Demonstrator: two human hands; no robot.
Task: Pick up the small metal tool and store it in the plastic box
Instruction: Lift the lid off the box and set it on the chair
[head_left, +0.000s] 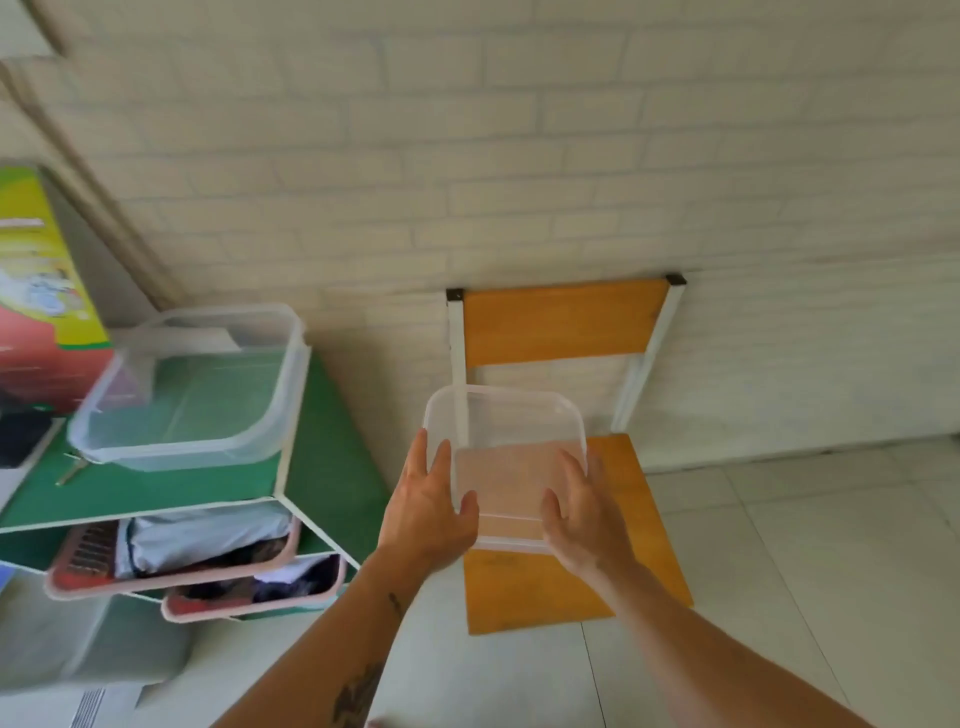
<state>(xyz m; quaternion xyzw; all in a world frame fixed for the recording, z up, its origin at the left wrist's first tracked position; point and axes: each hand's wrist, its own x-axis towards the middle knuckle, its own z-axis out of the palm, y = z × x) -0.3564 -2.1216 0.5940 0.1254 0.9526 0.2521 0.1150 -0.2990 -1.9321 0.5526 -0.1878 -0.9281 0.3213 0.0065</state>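
Two bare forearms, no sleeves, no rings/watch; dark tattoos on left forearm (358, 691), small one nr wrist, larger lower.

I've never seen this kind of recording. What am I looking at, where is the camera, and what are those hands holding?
There is no machine here. One wide camera sits on a person's head and looks down at their bare arms. The left hand and right hand hold a clear plastic box by its near corners, over a wooden chair. It looks empty. To the left, a green shelf top carries a larger clear tub and, beside it, a small metal tool, untouched.
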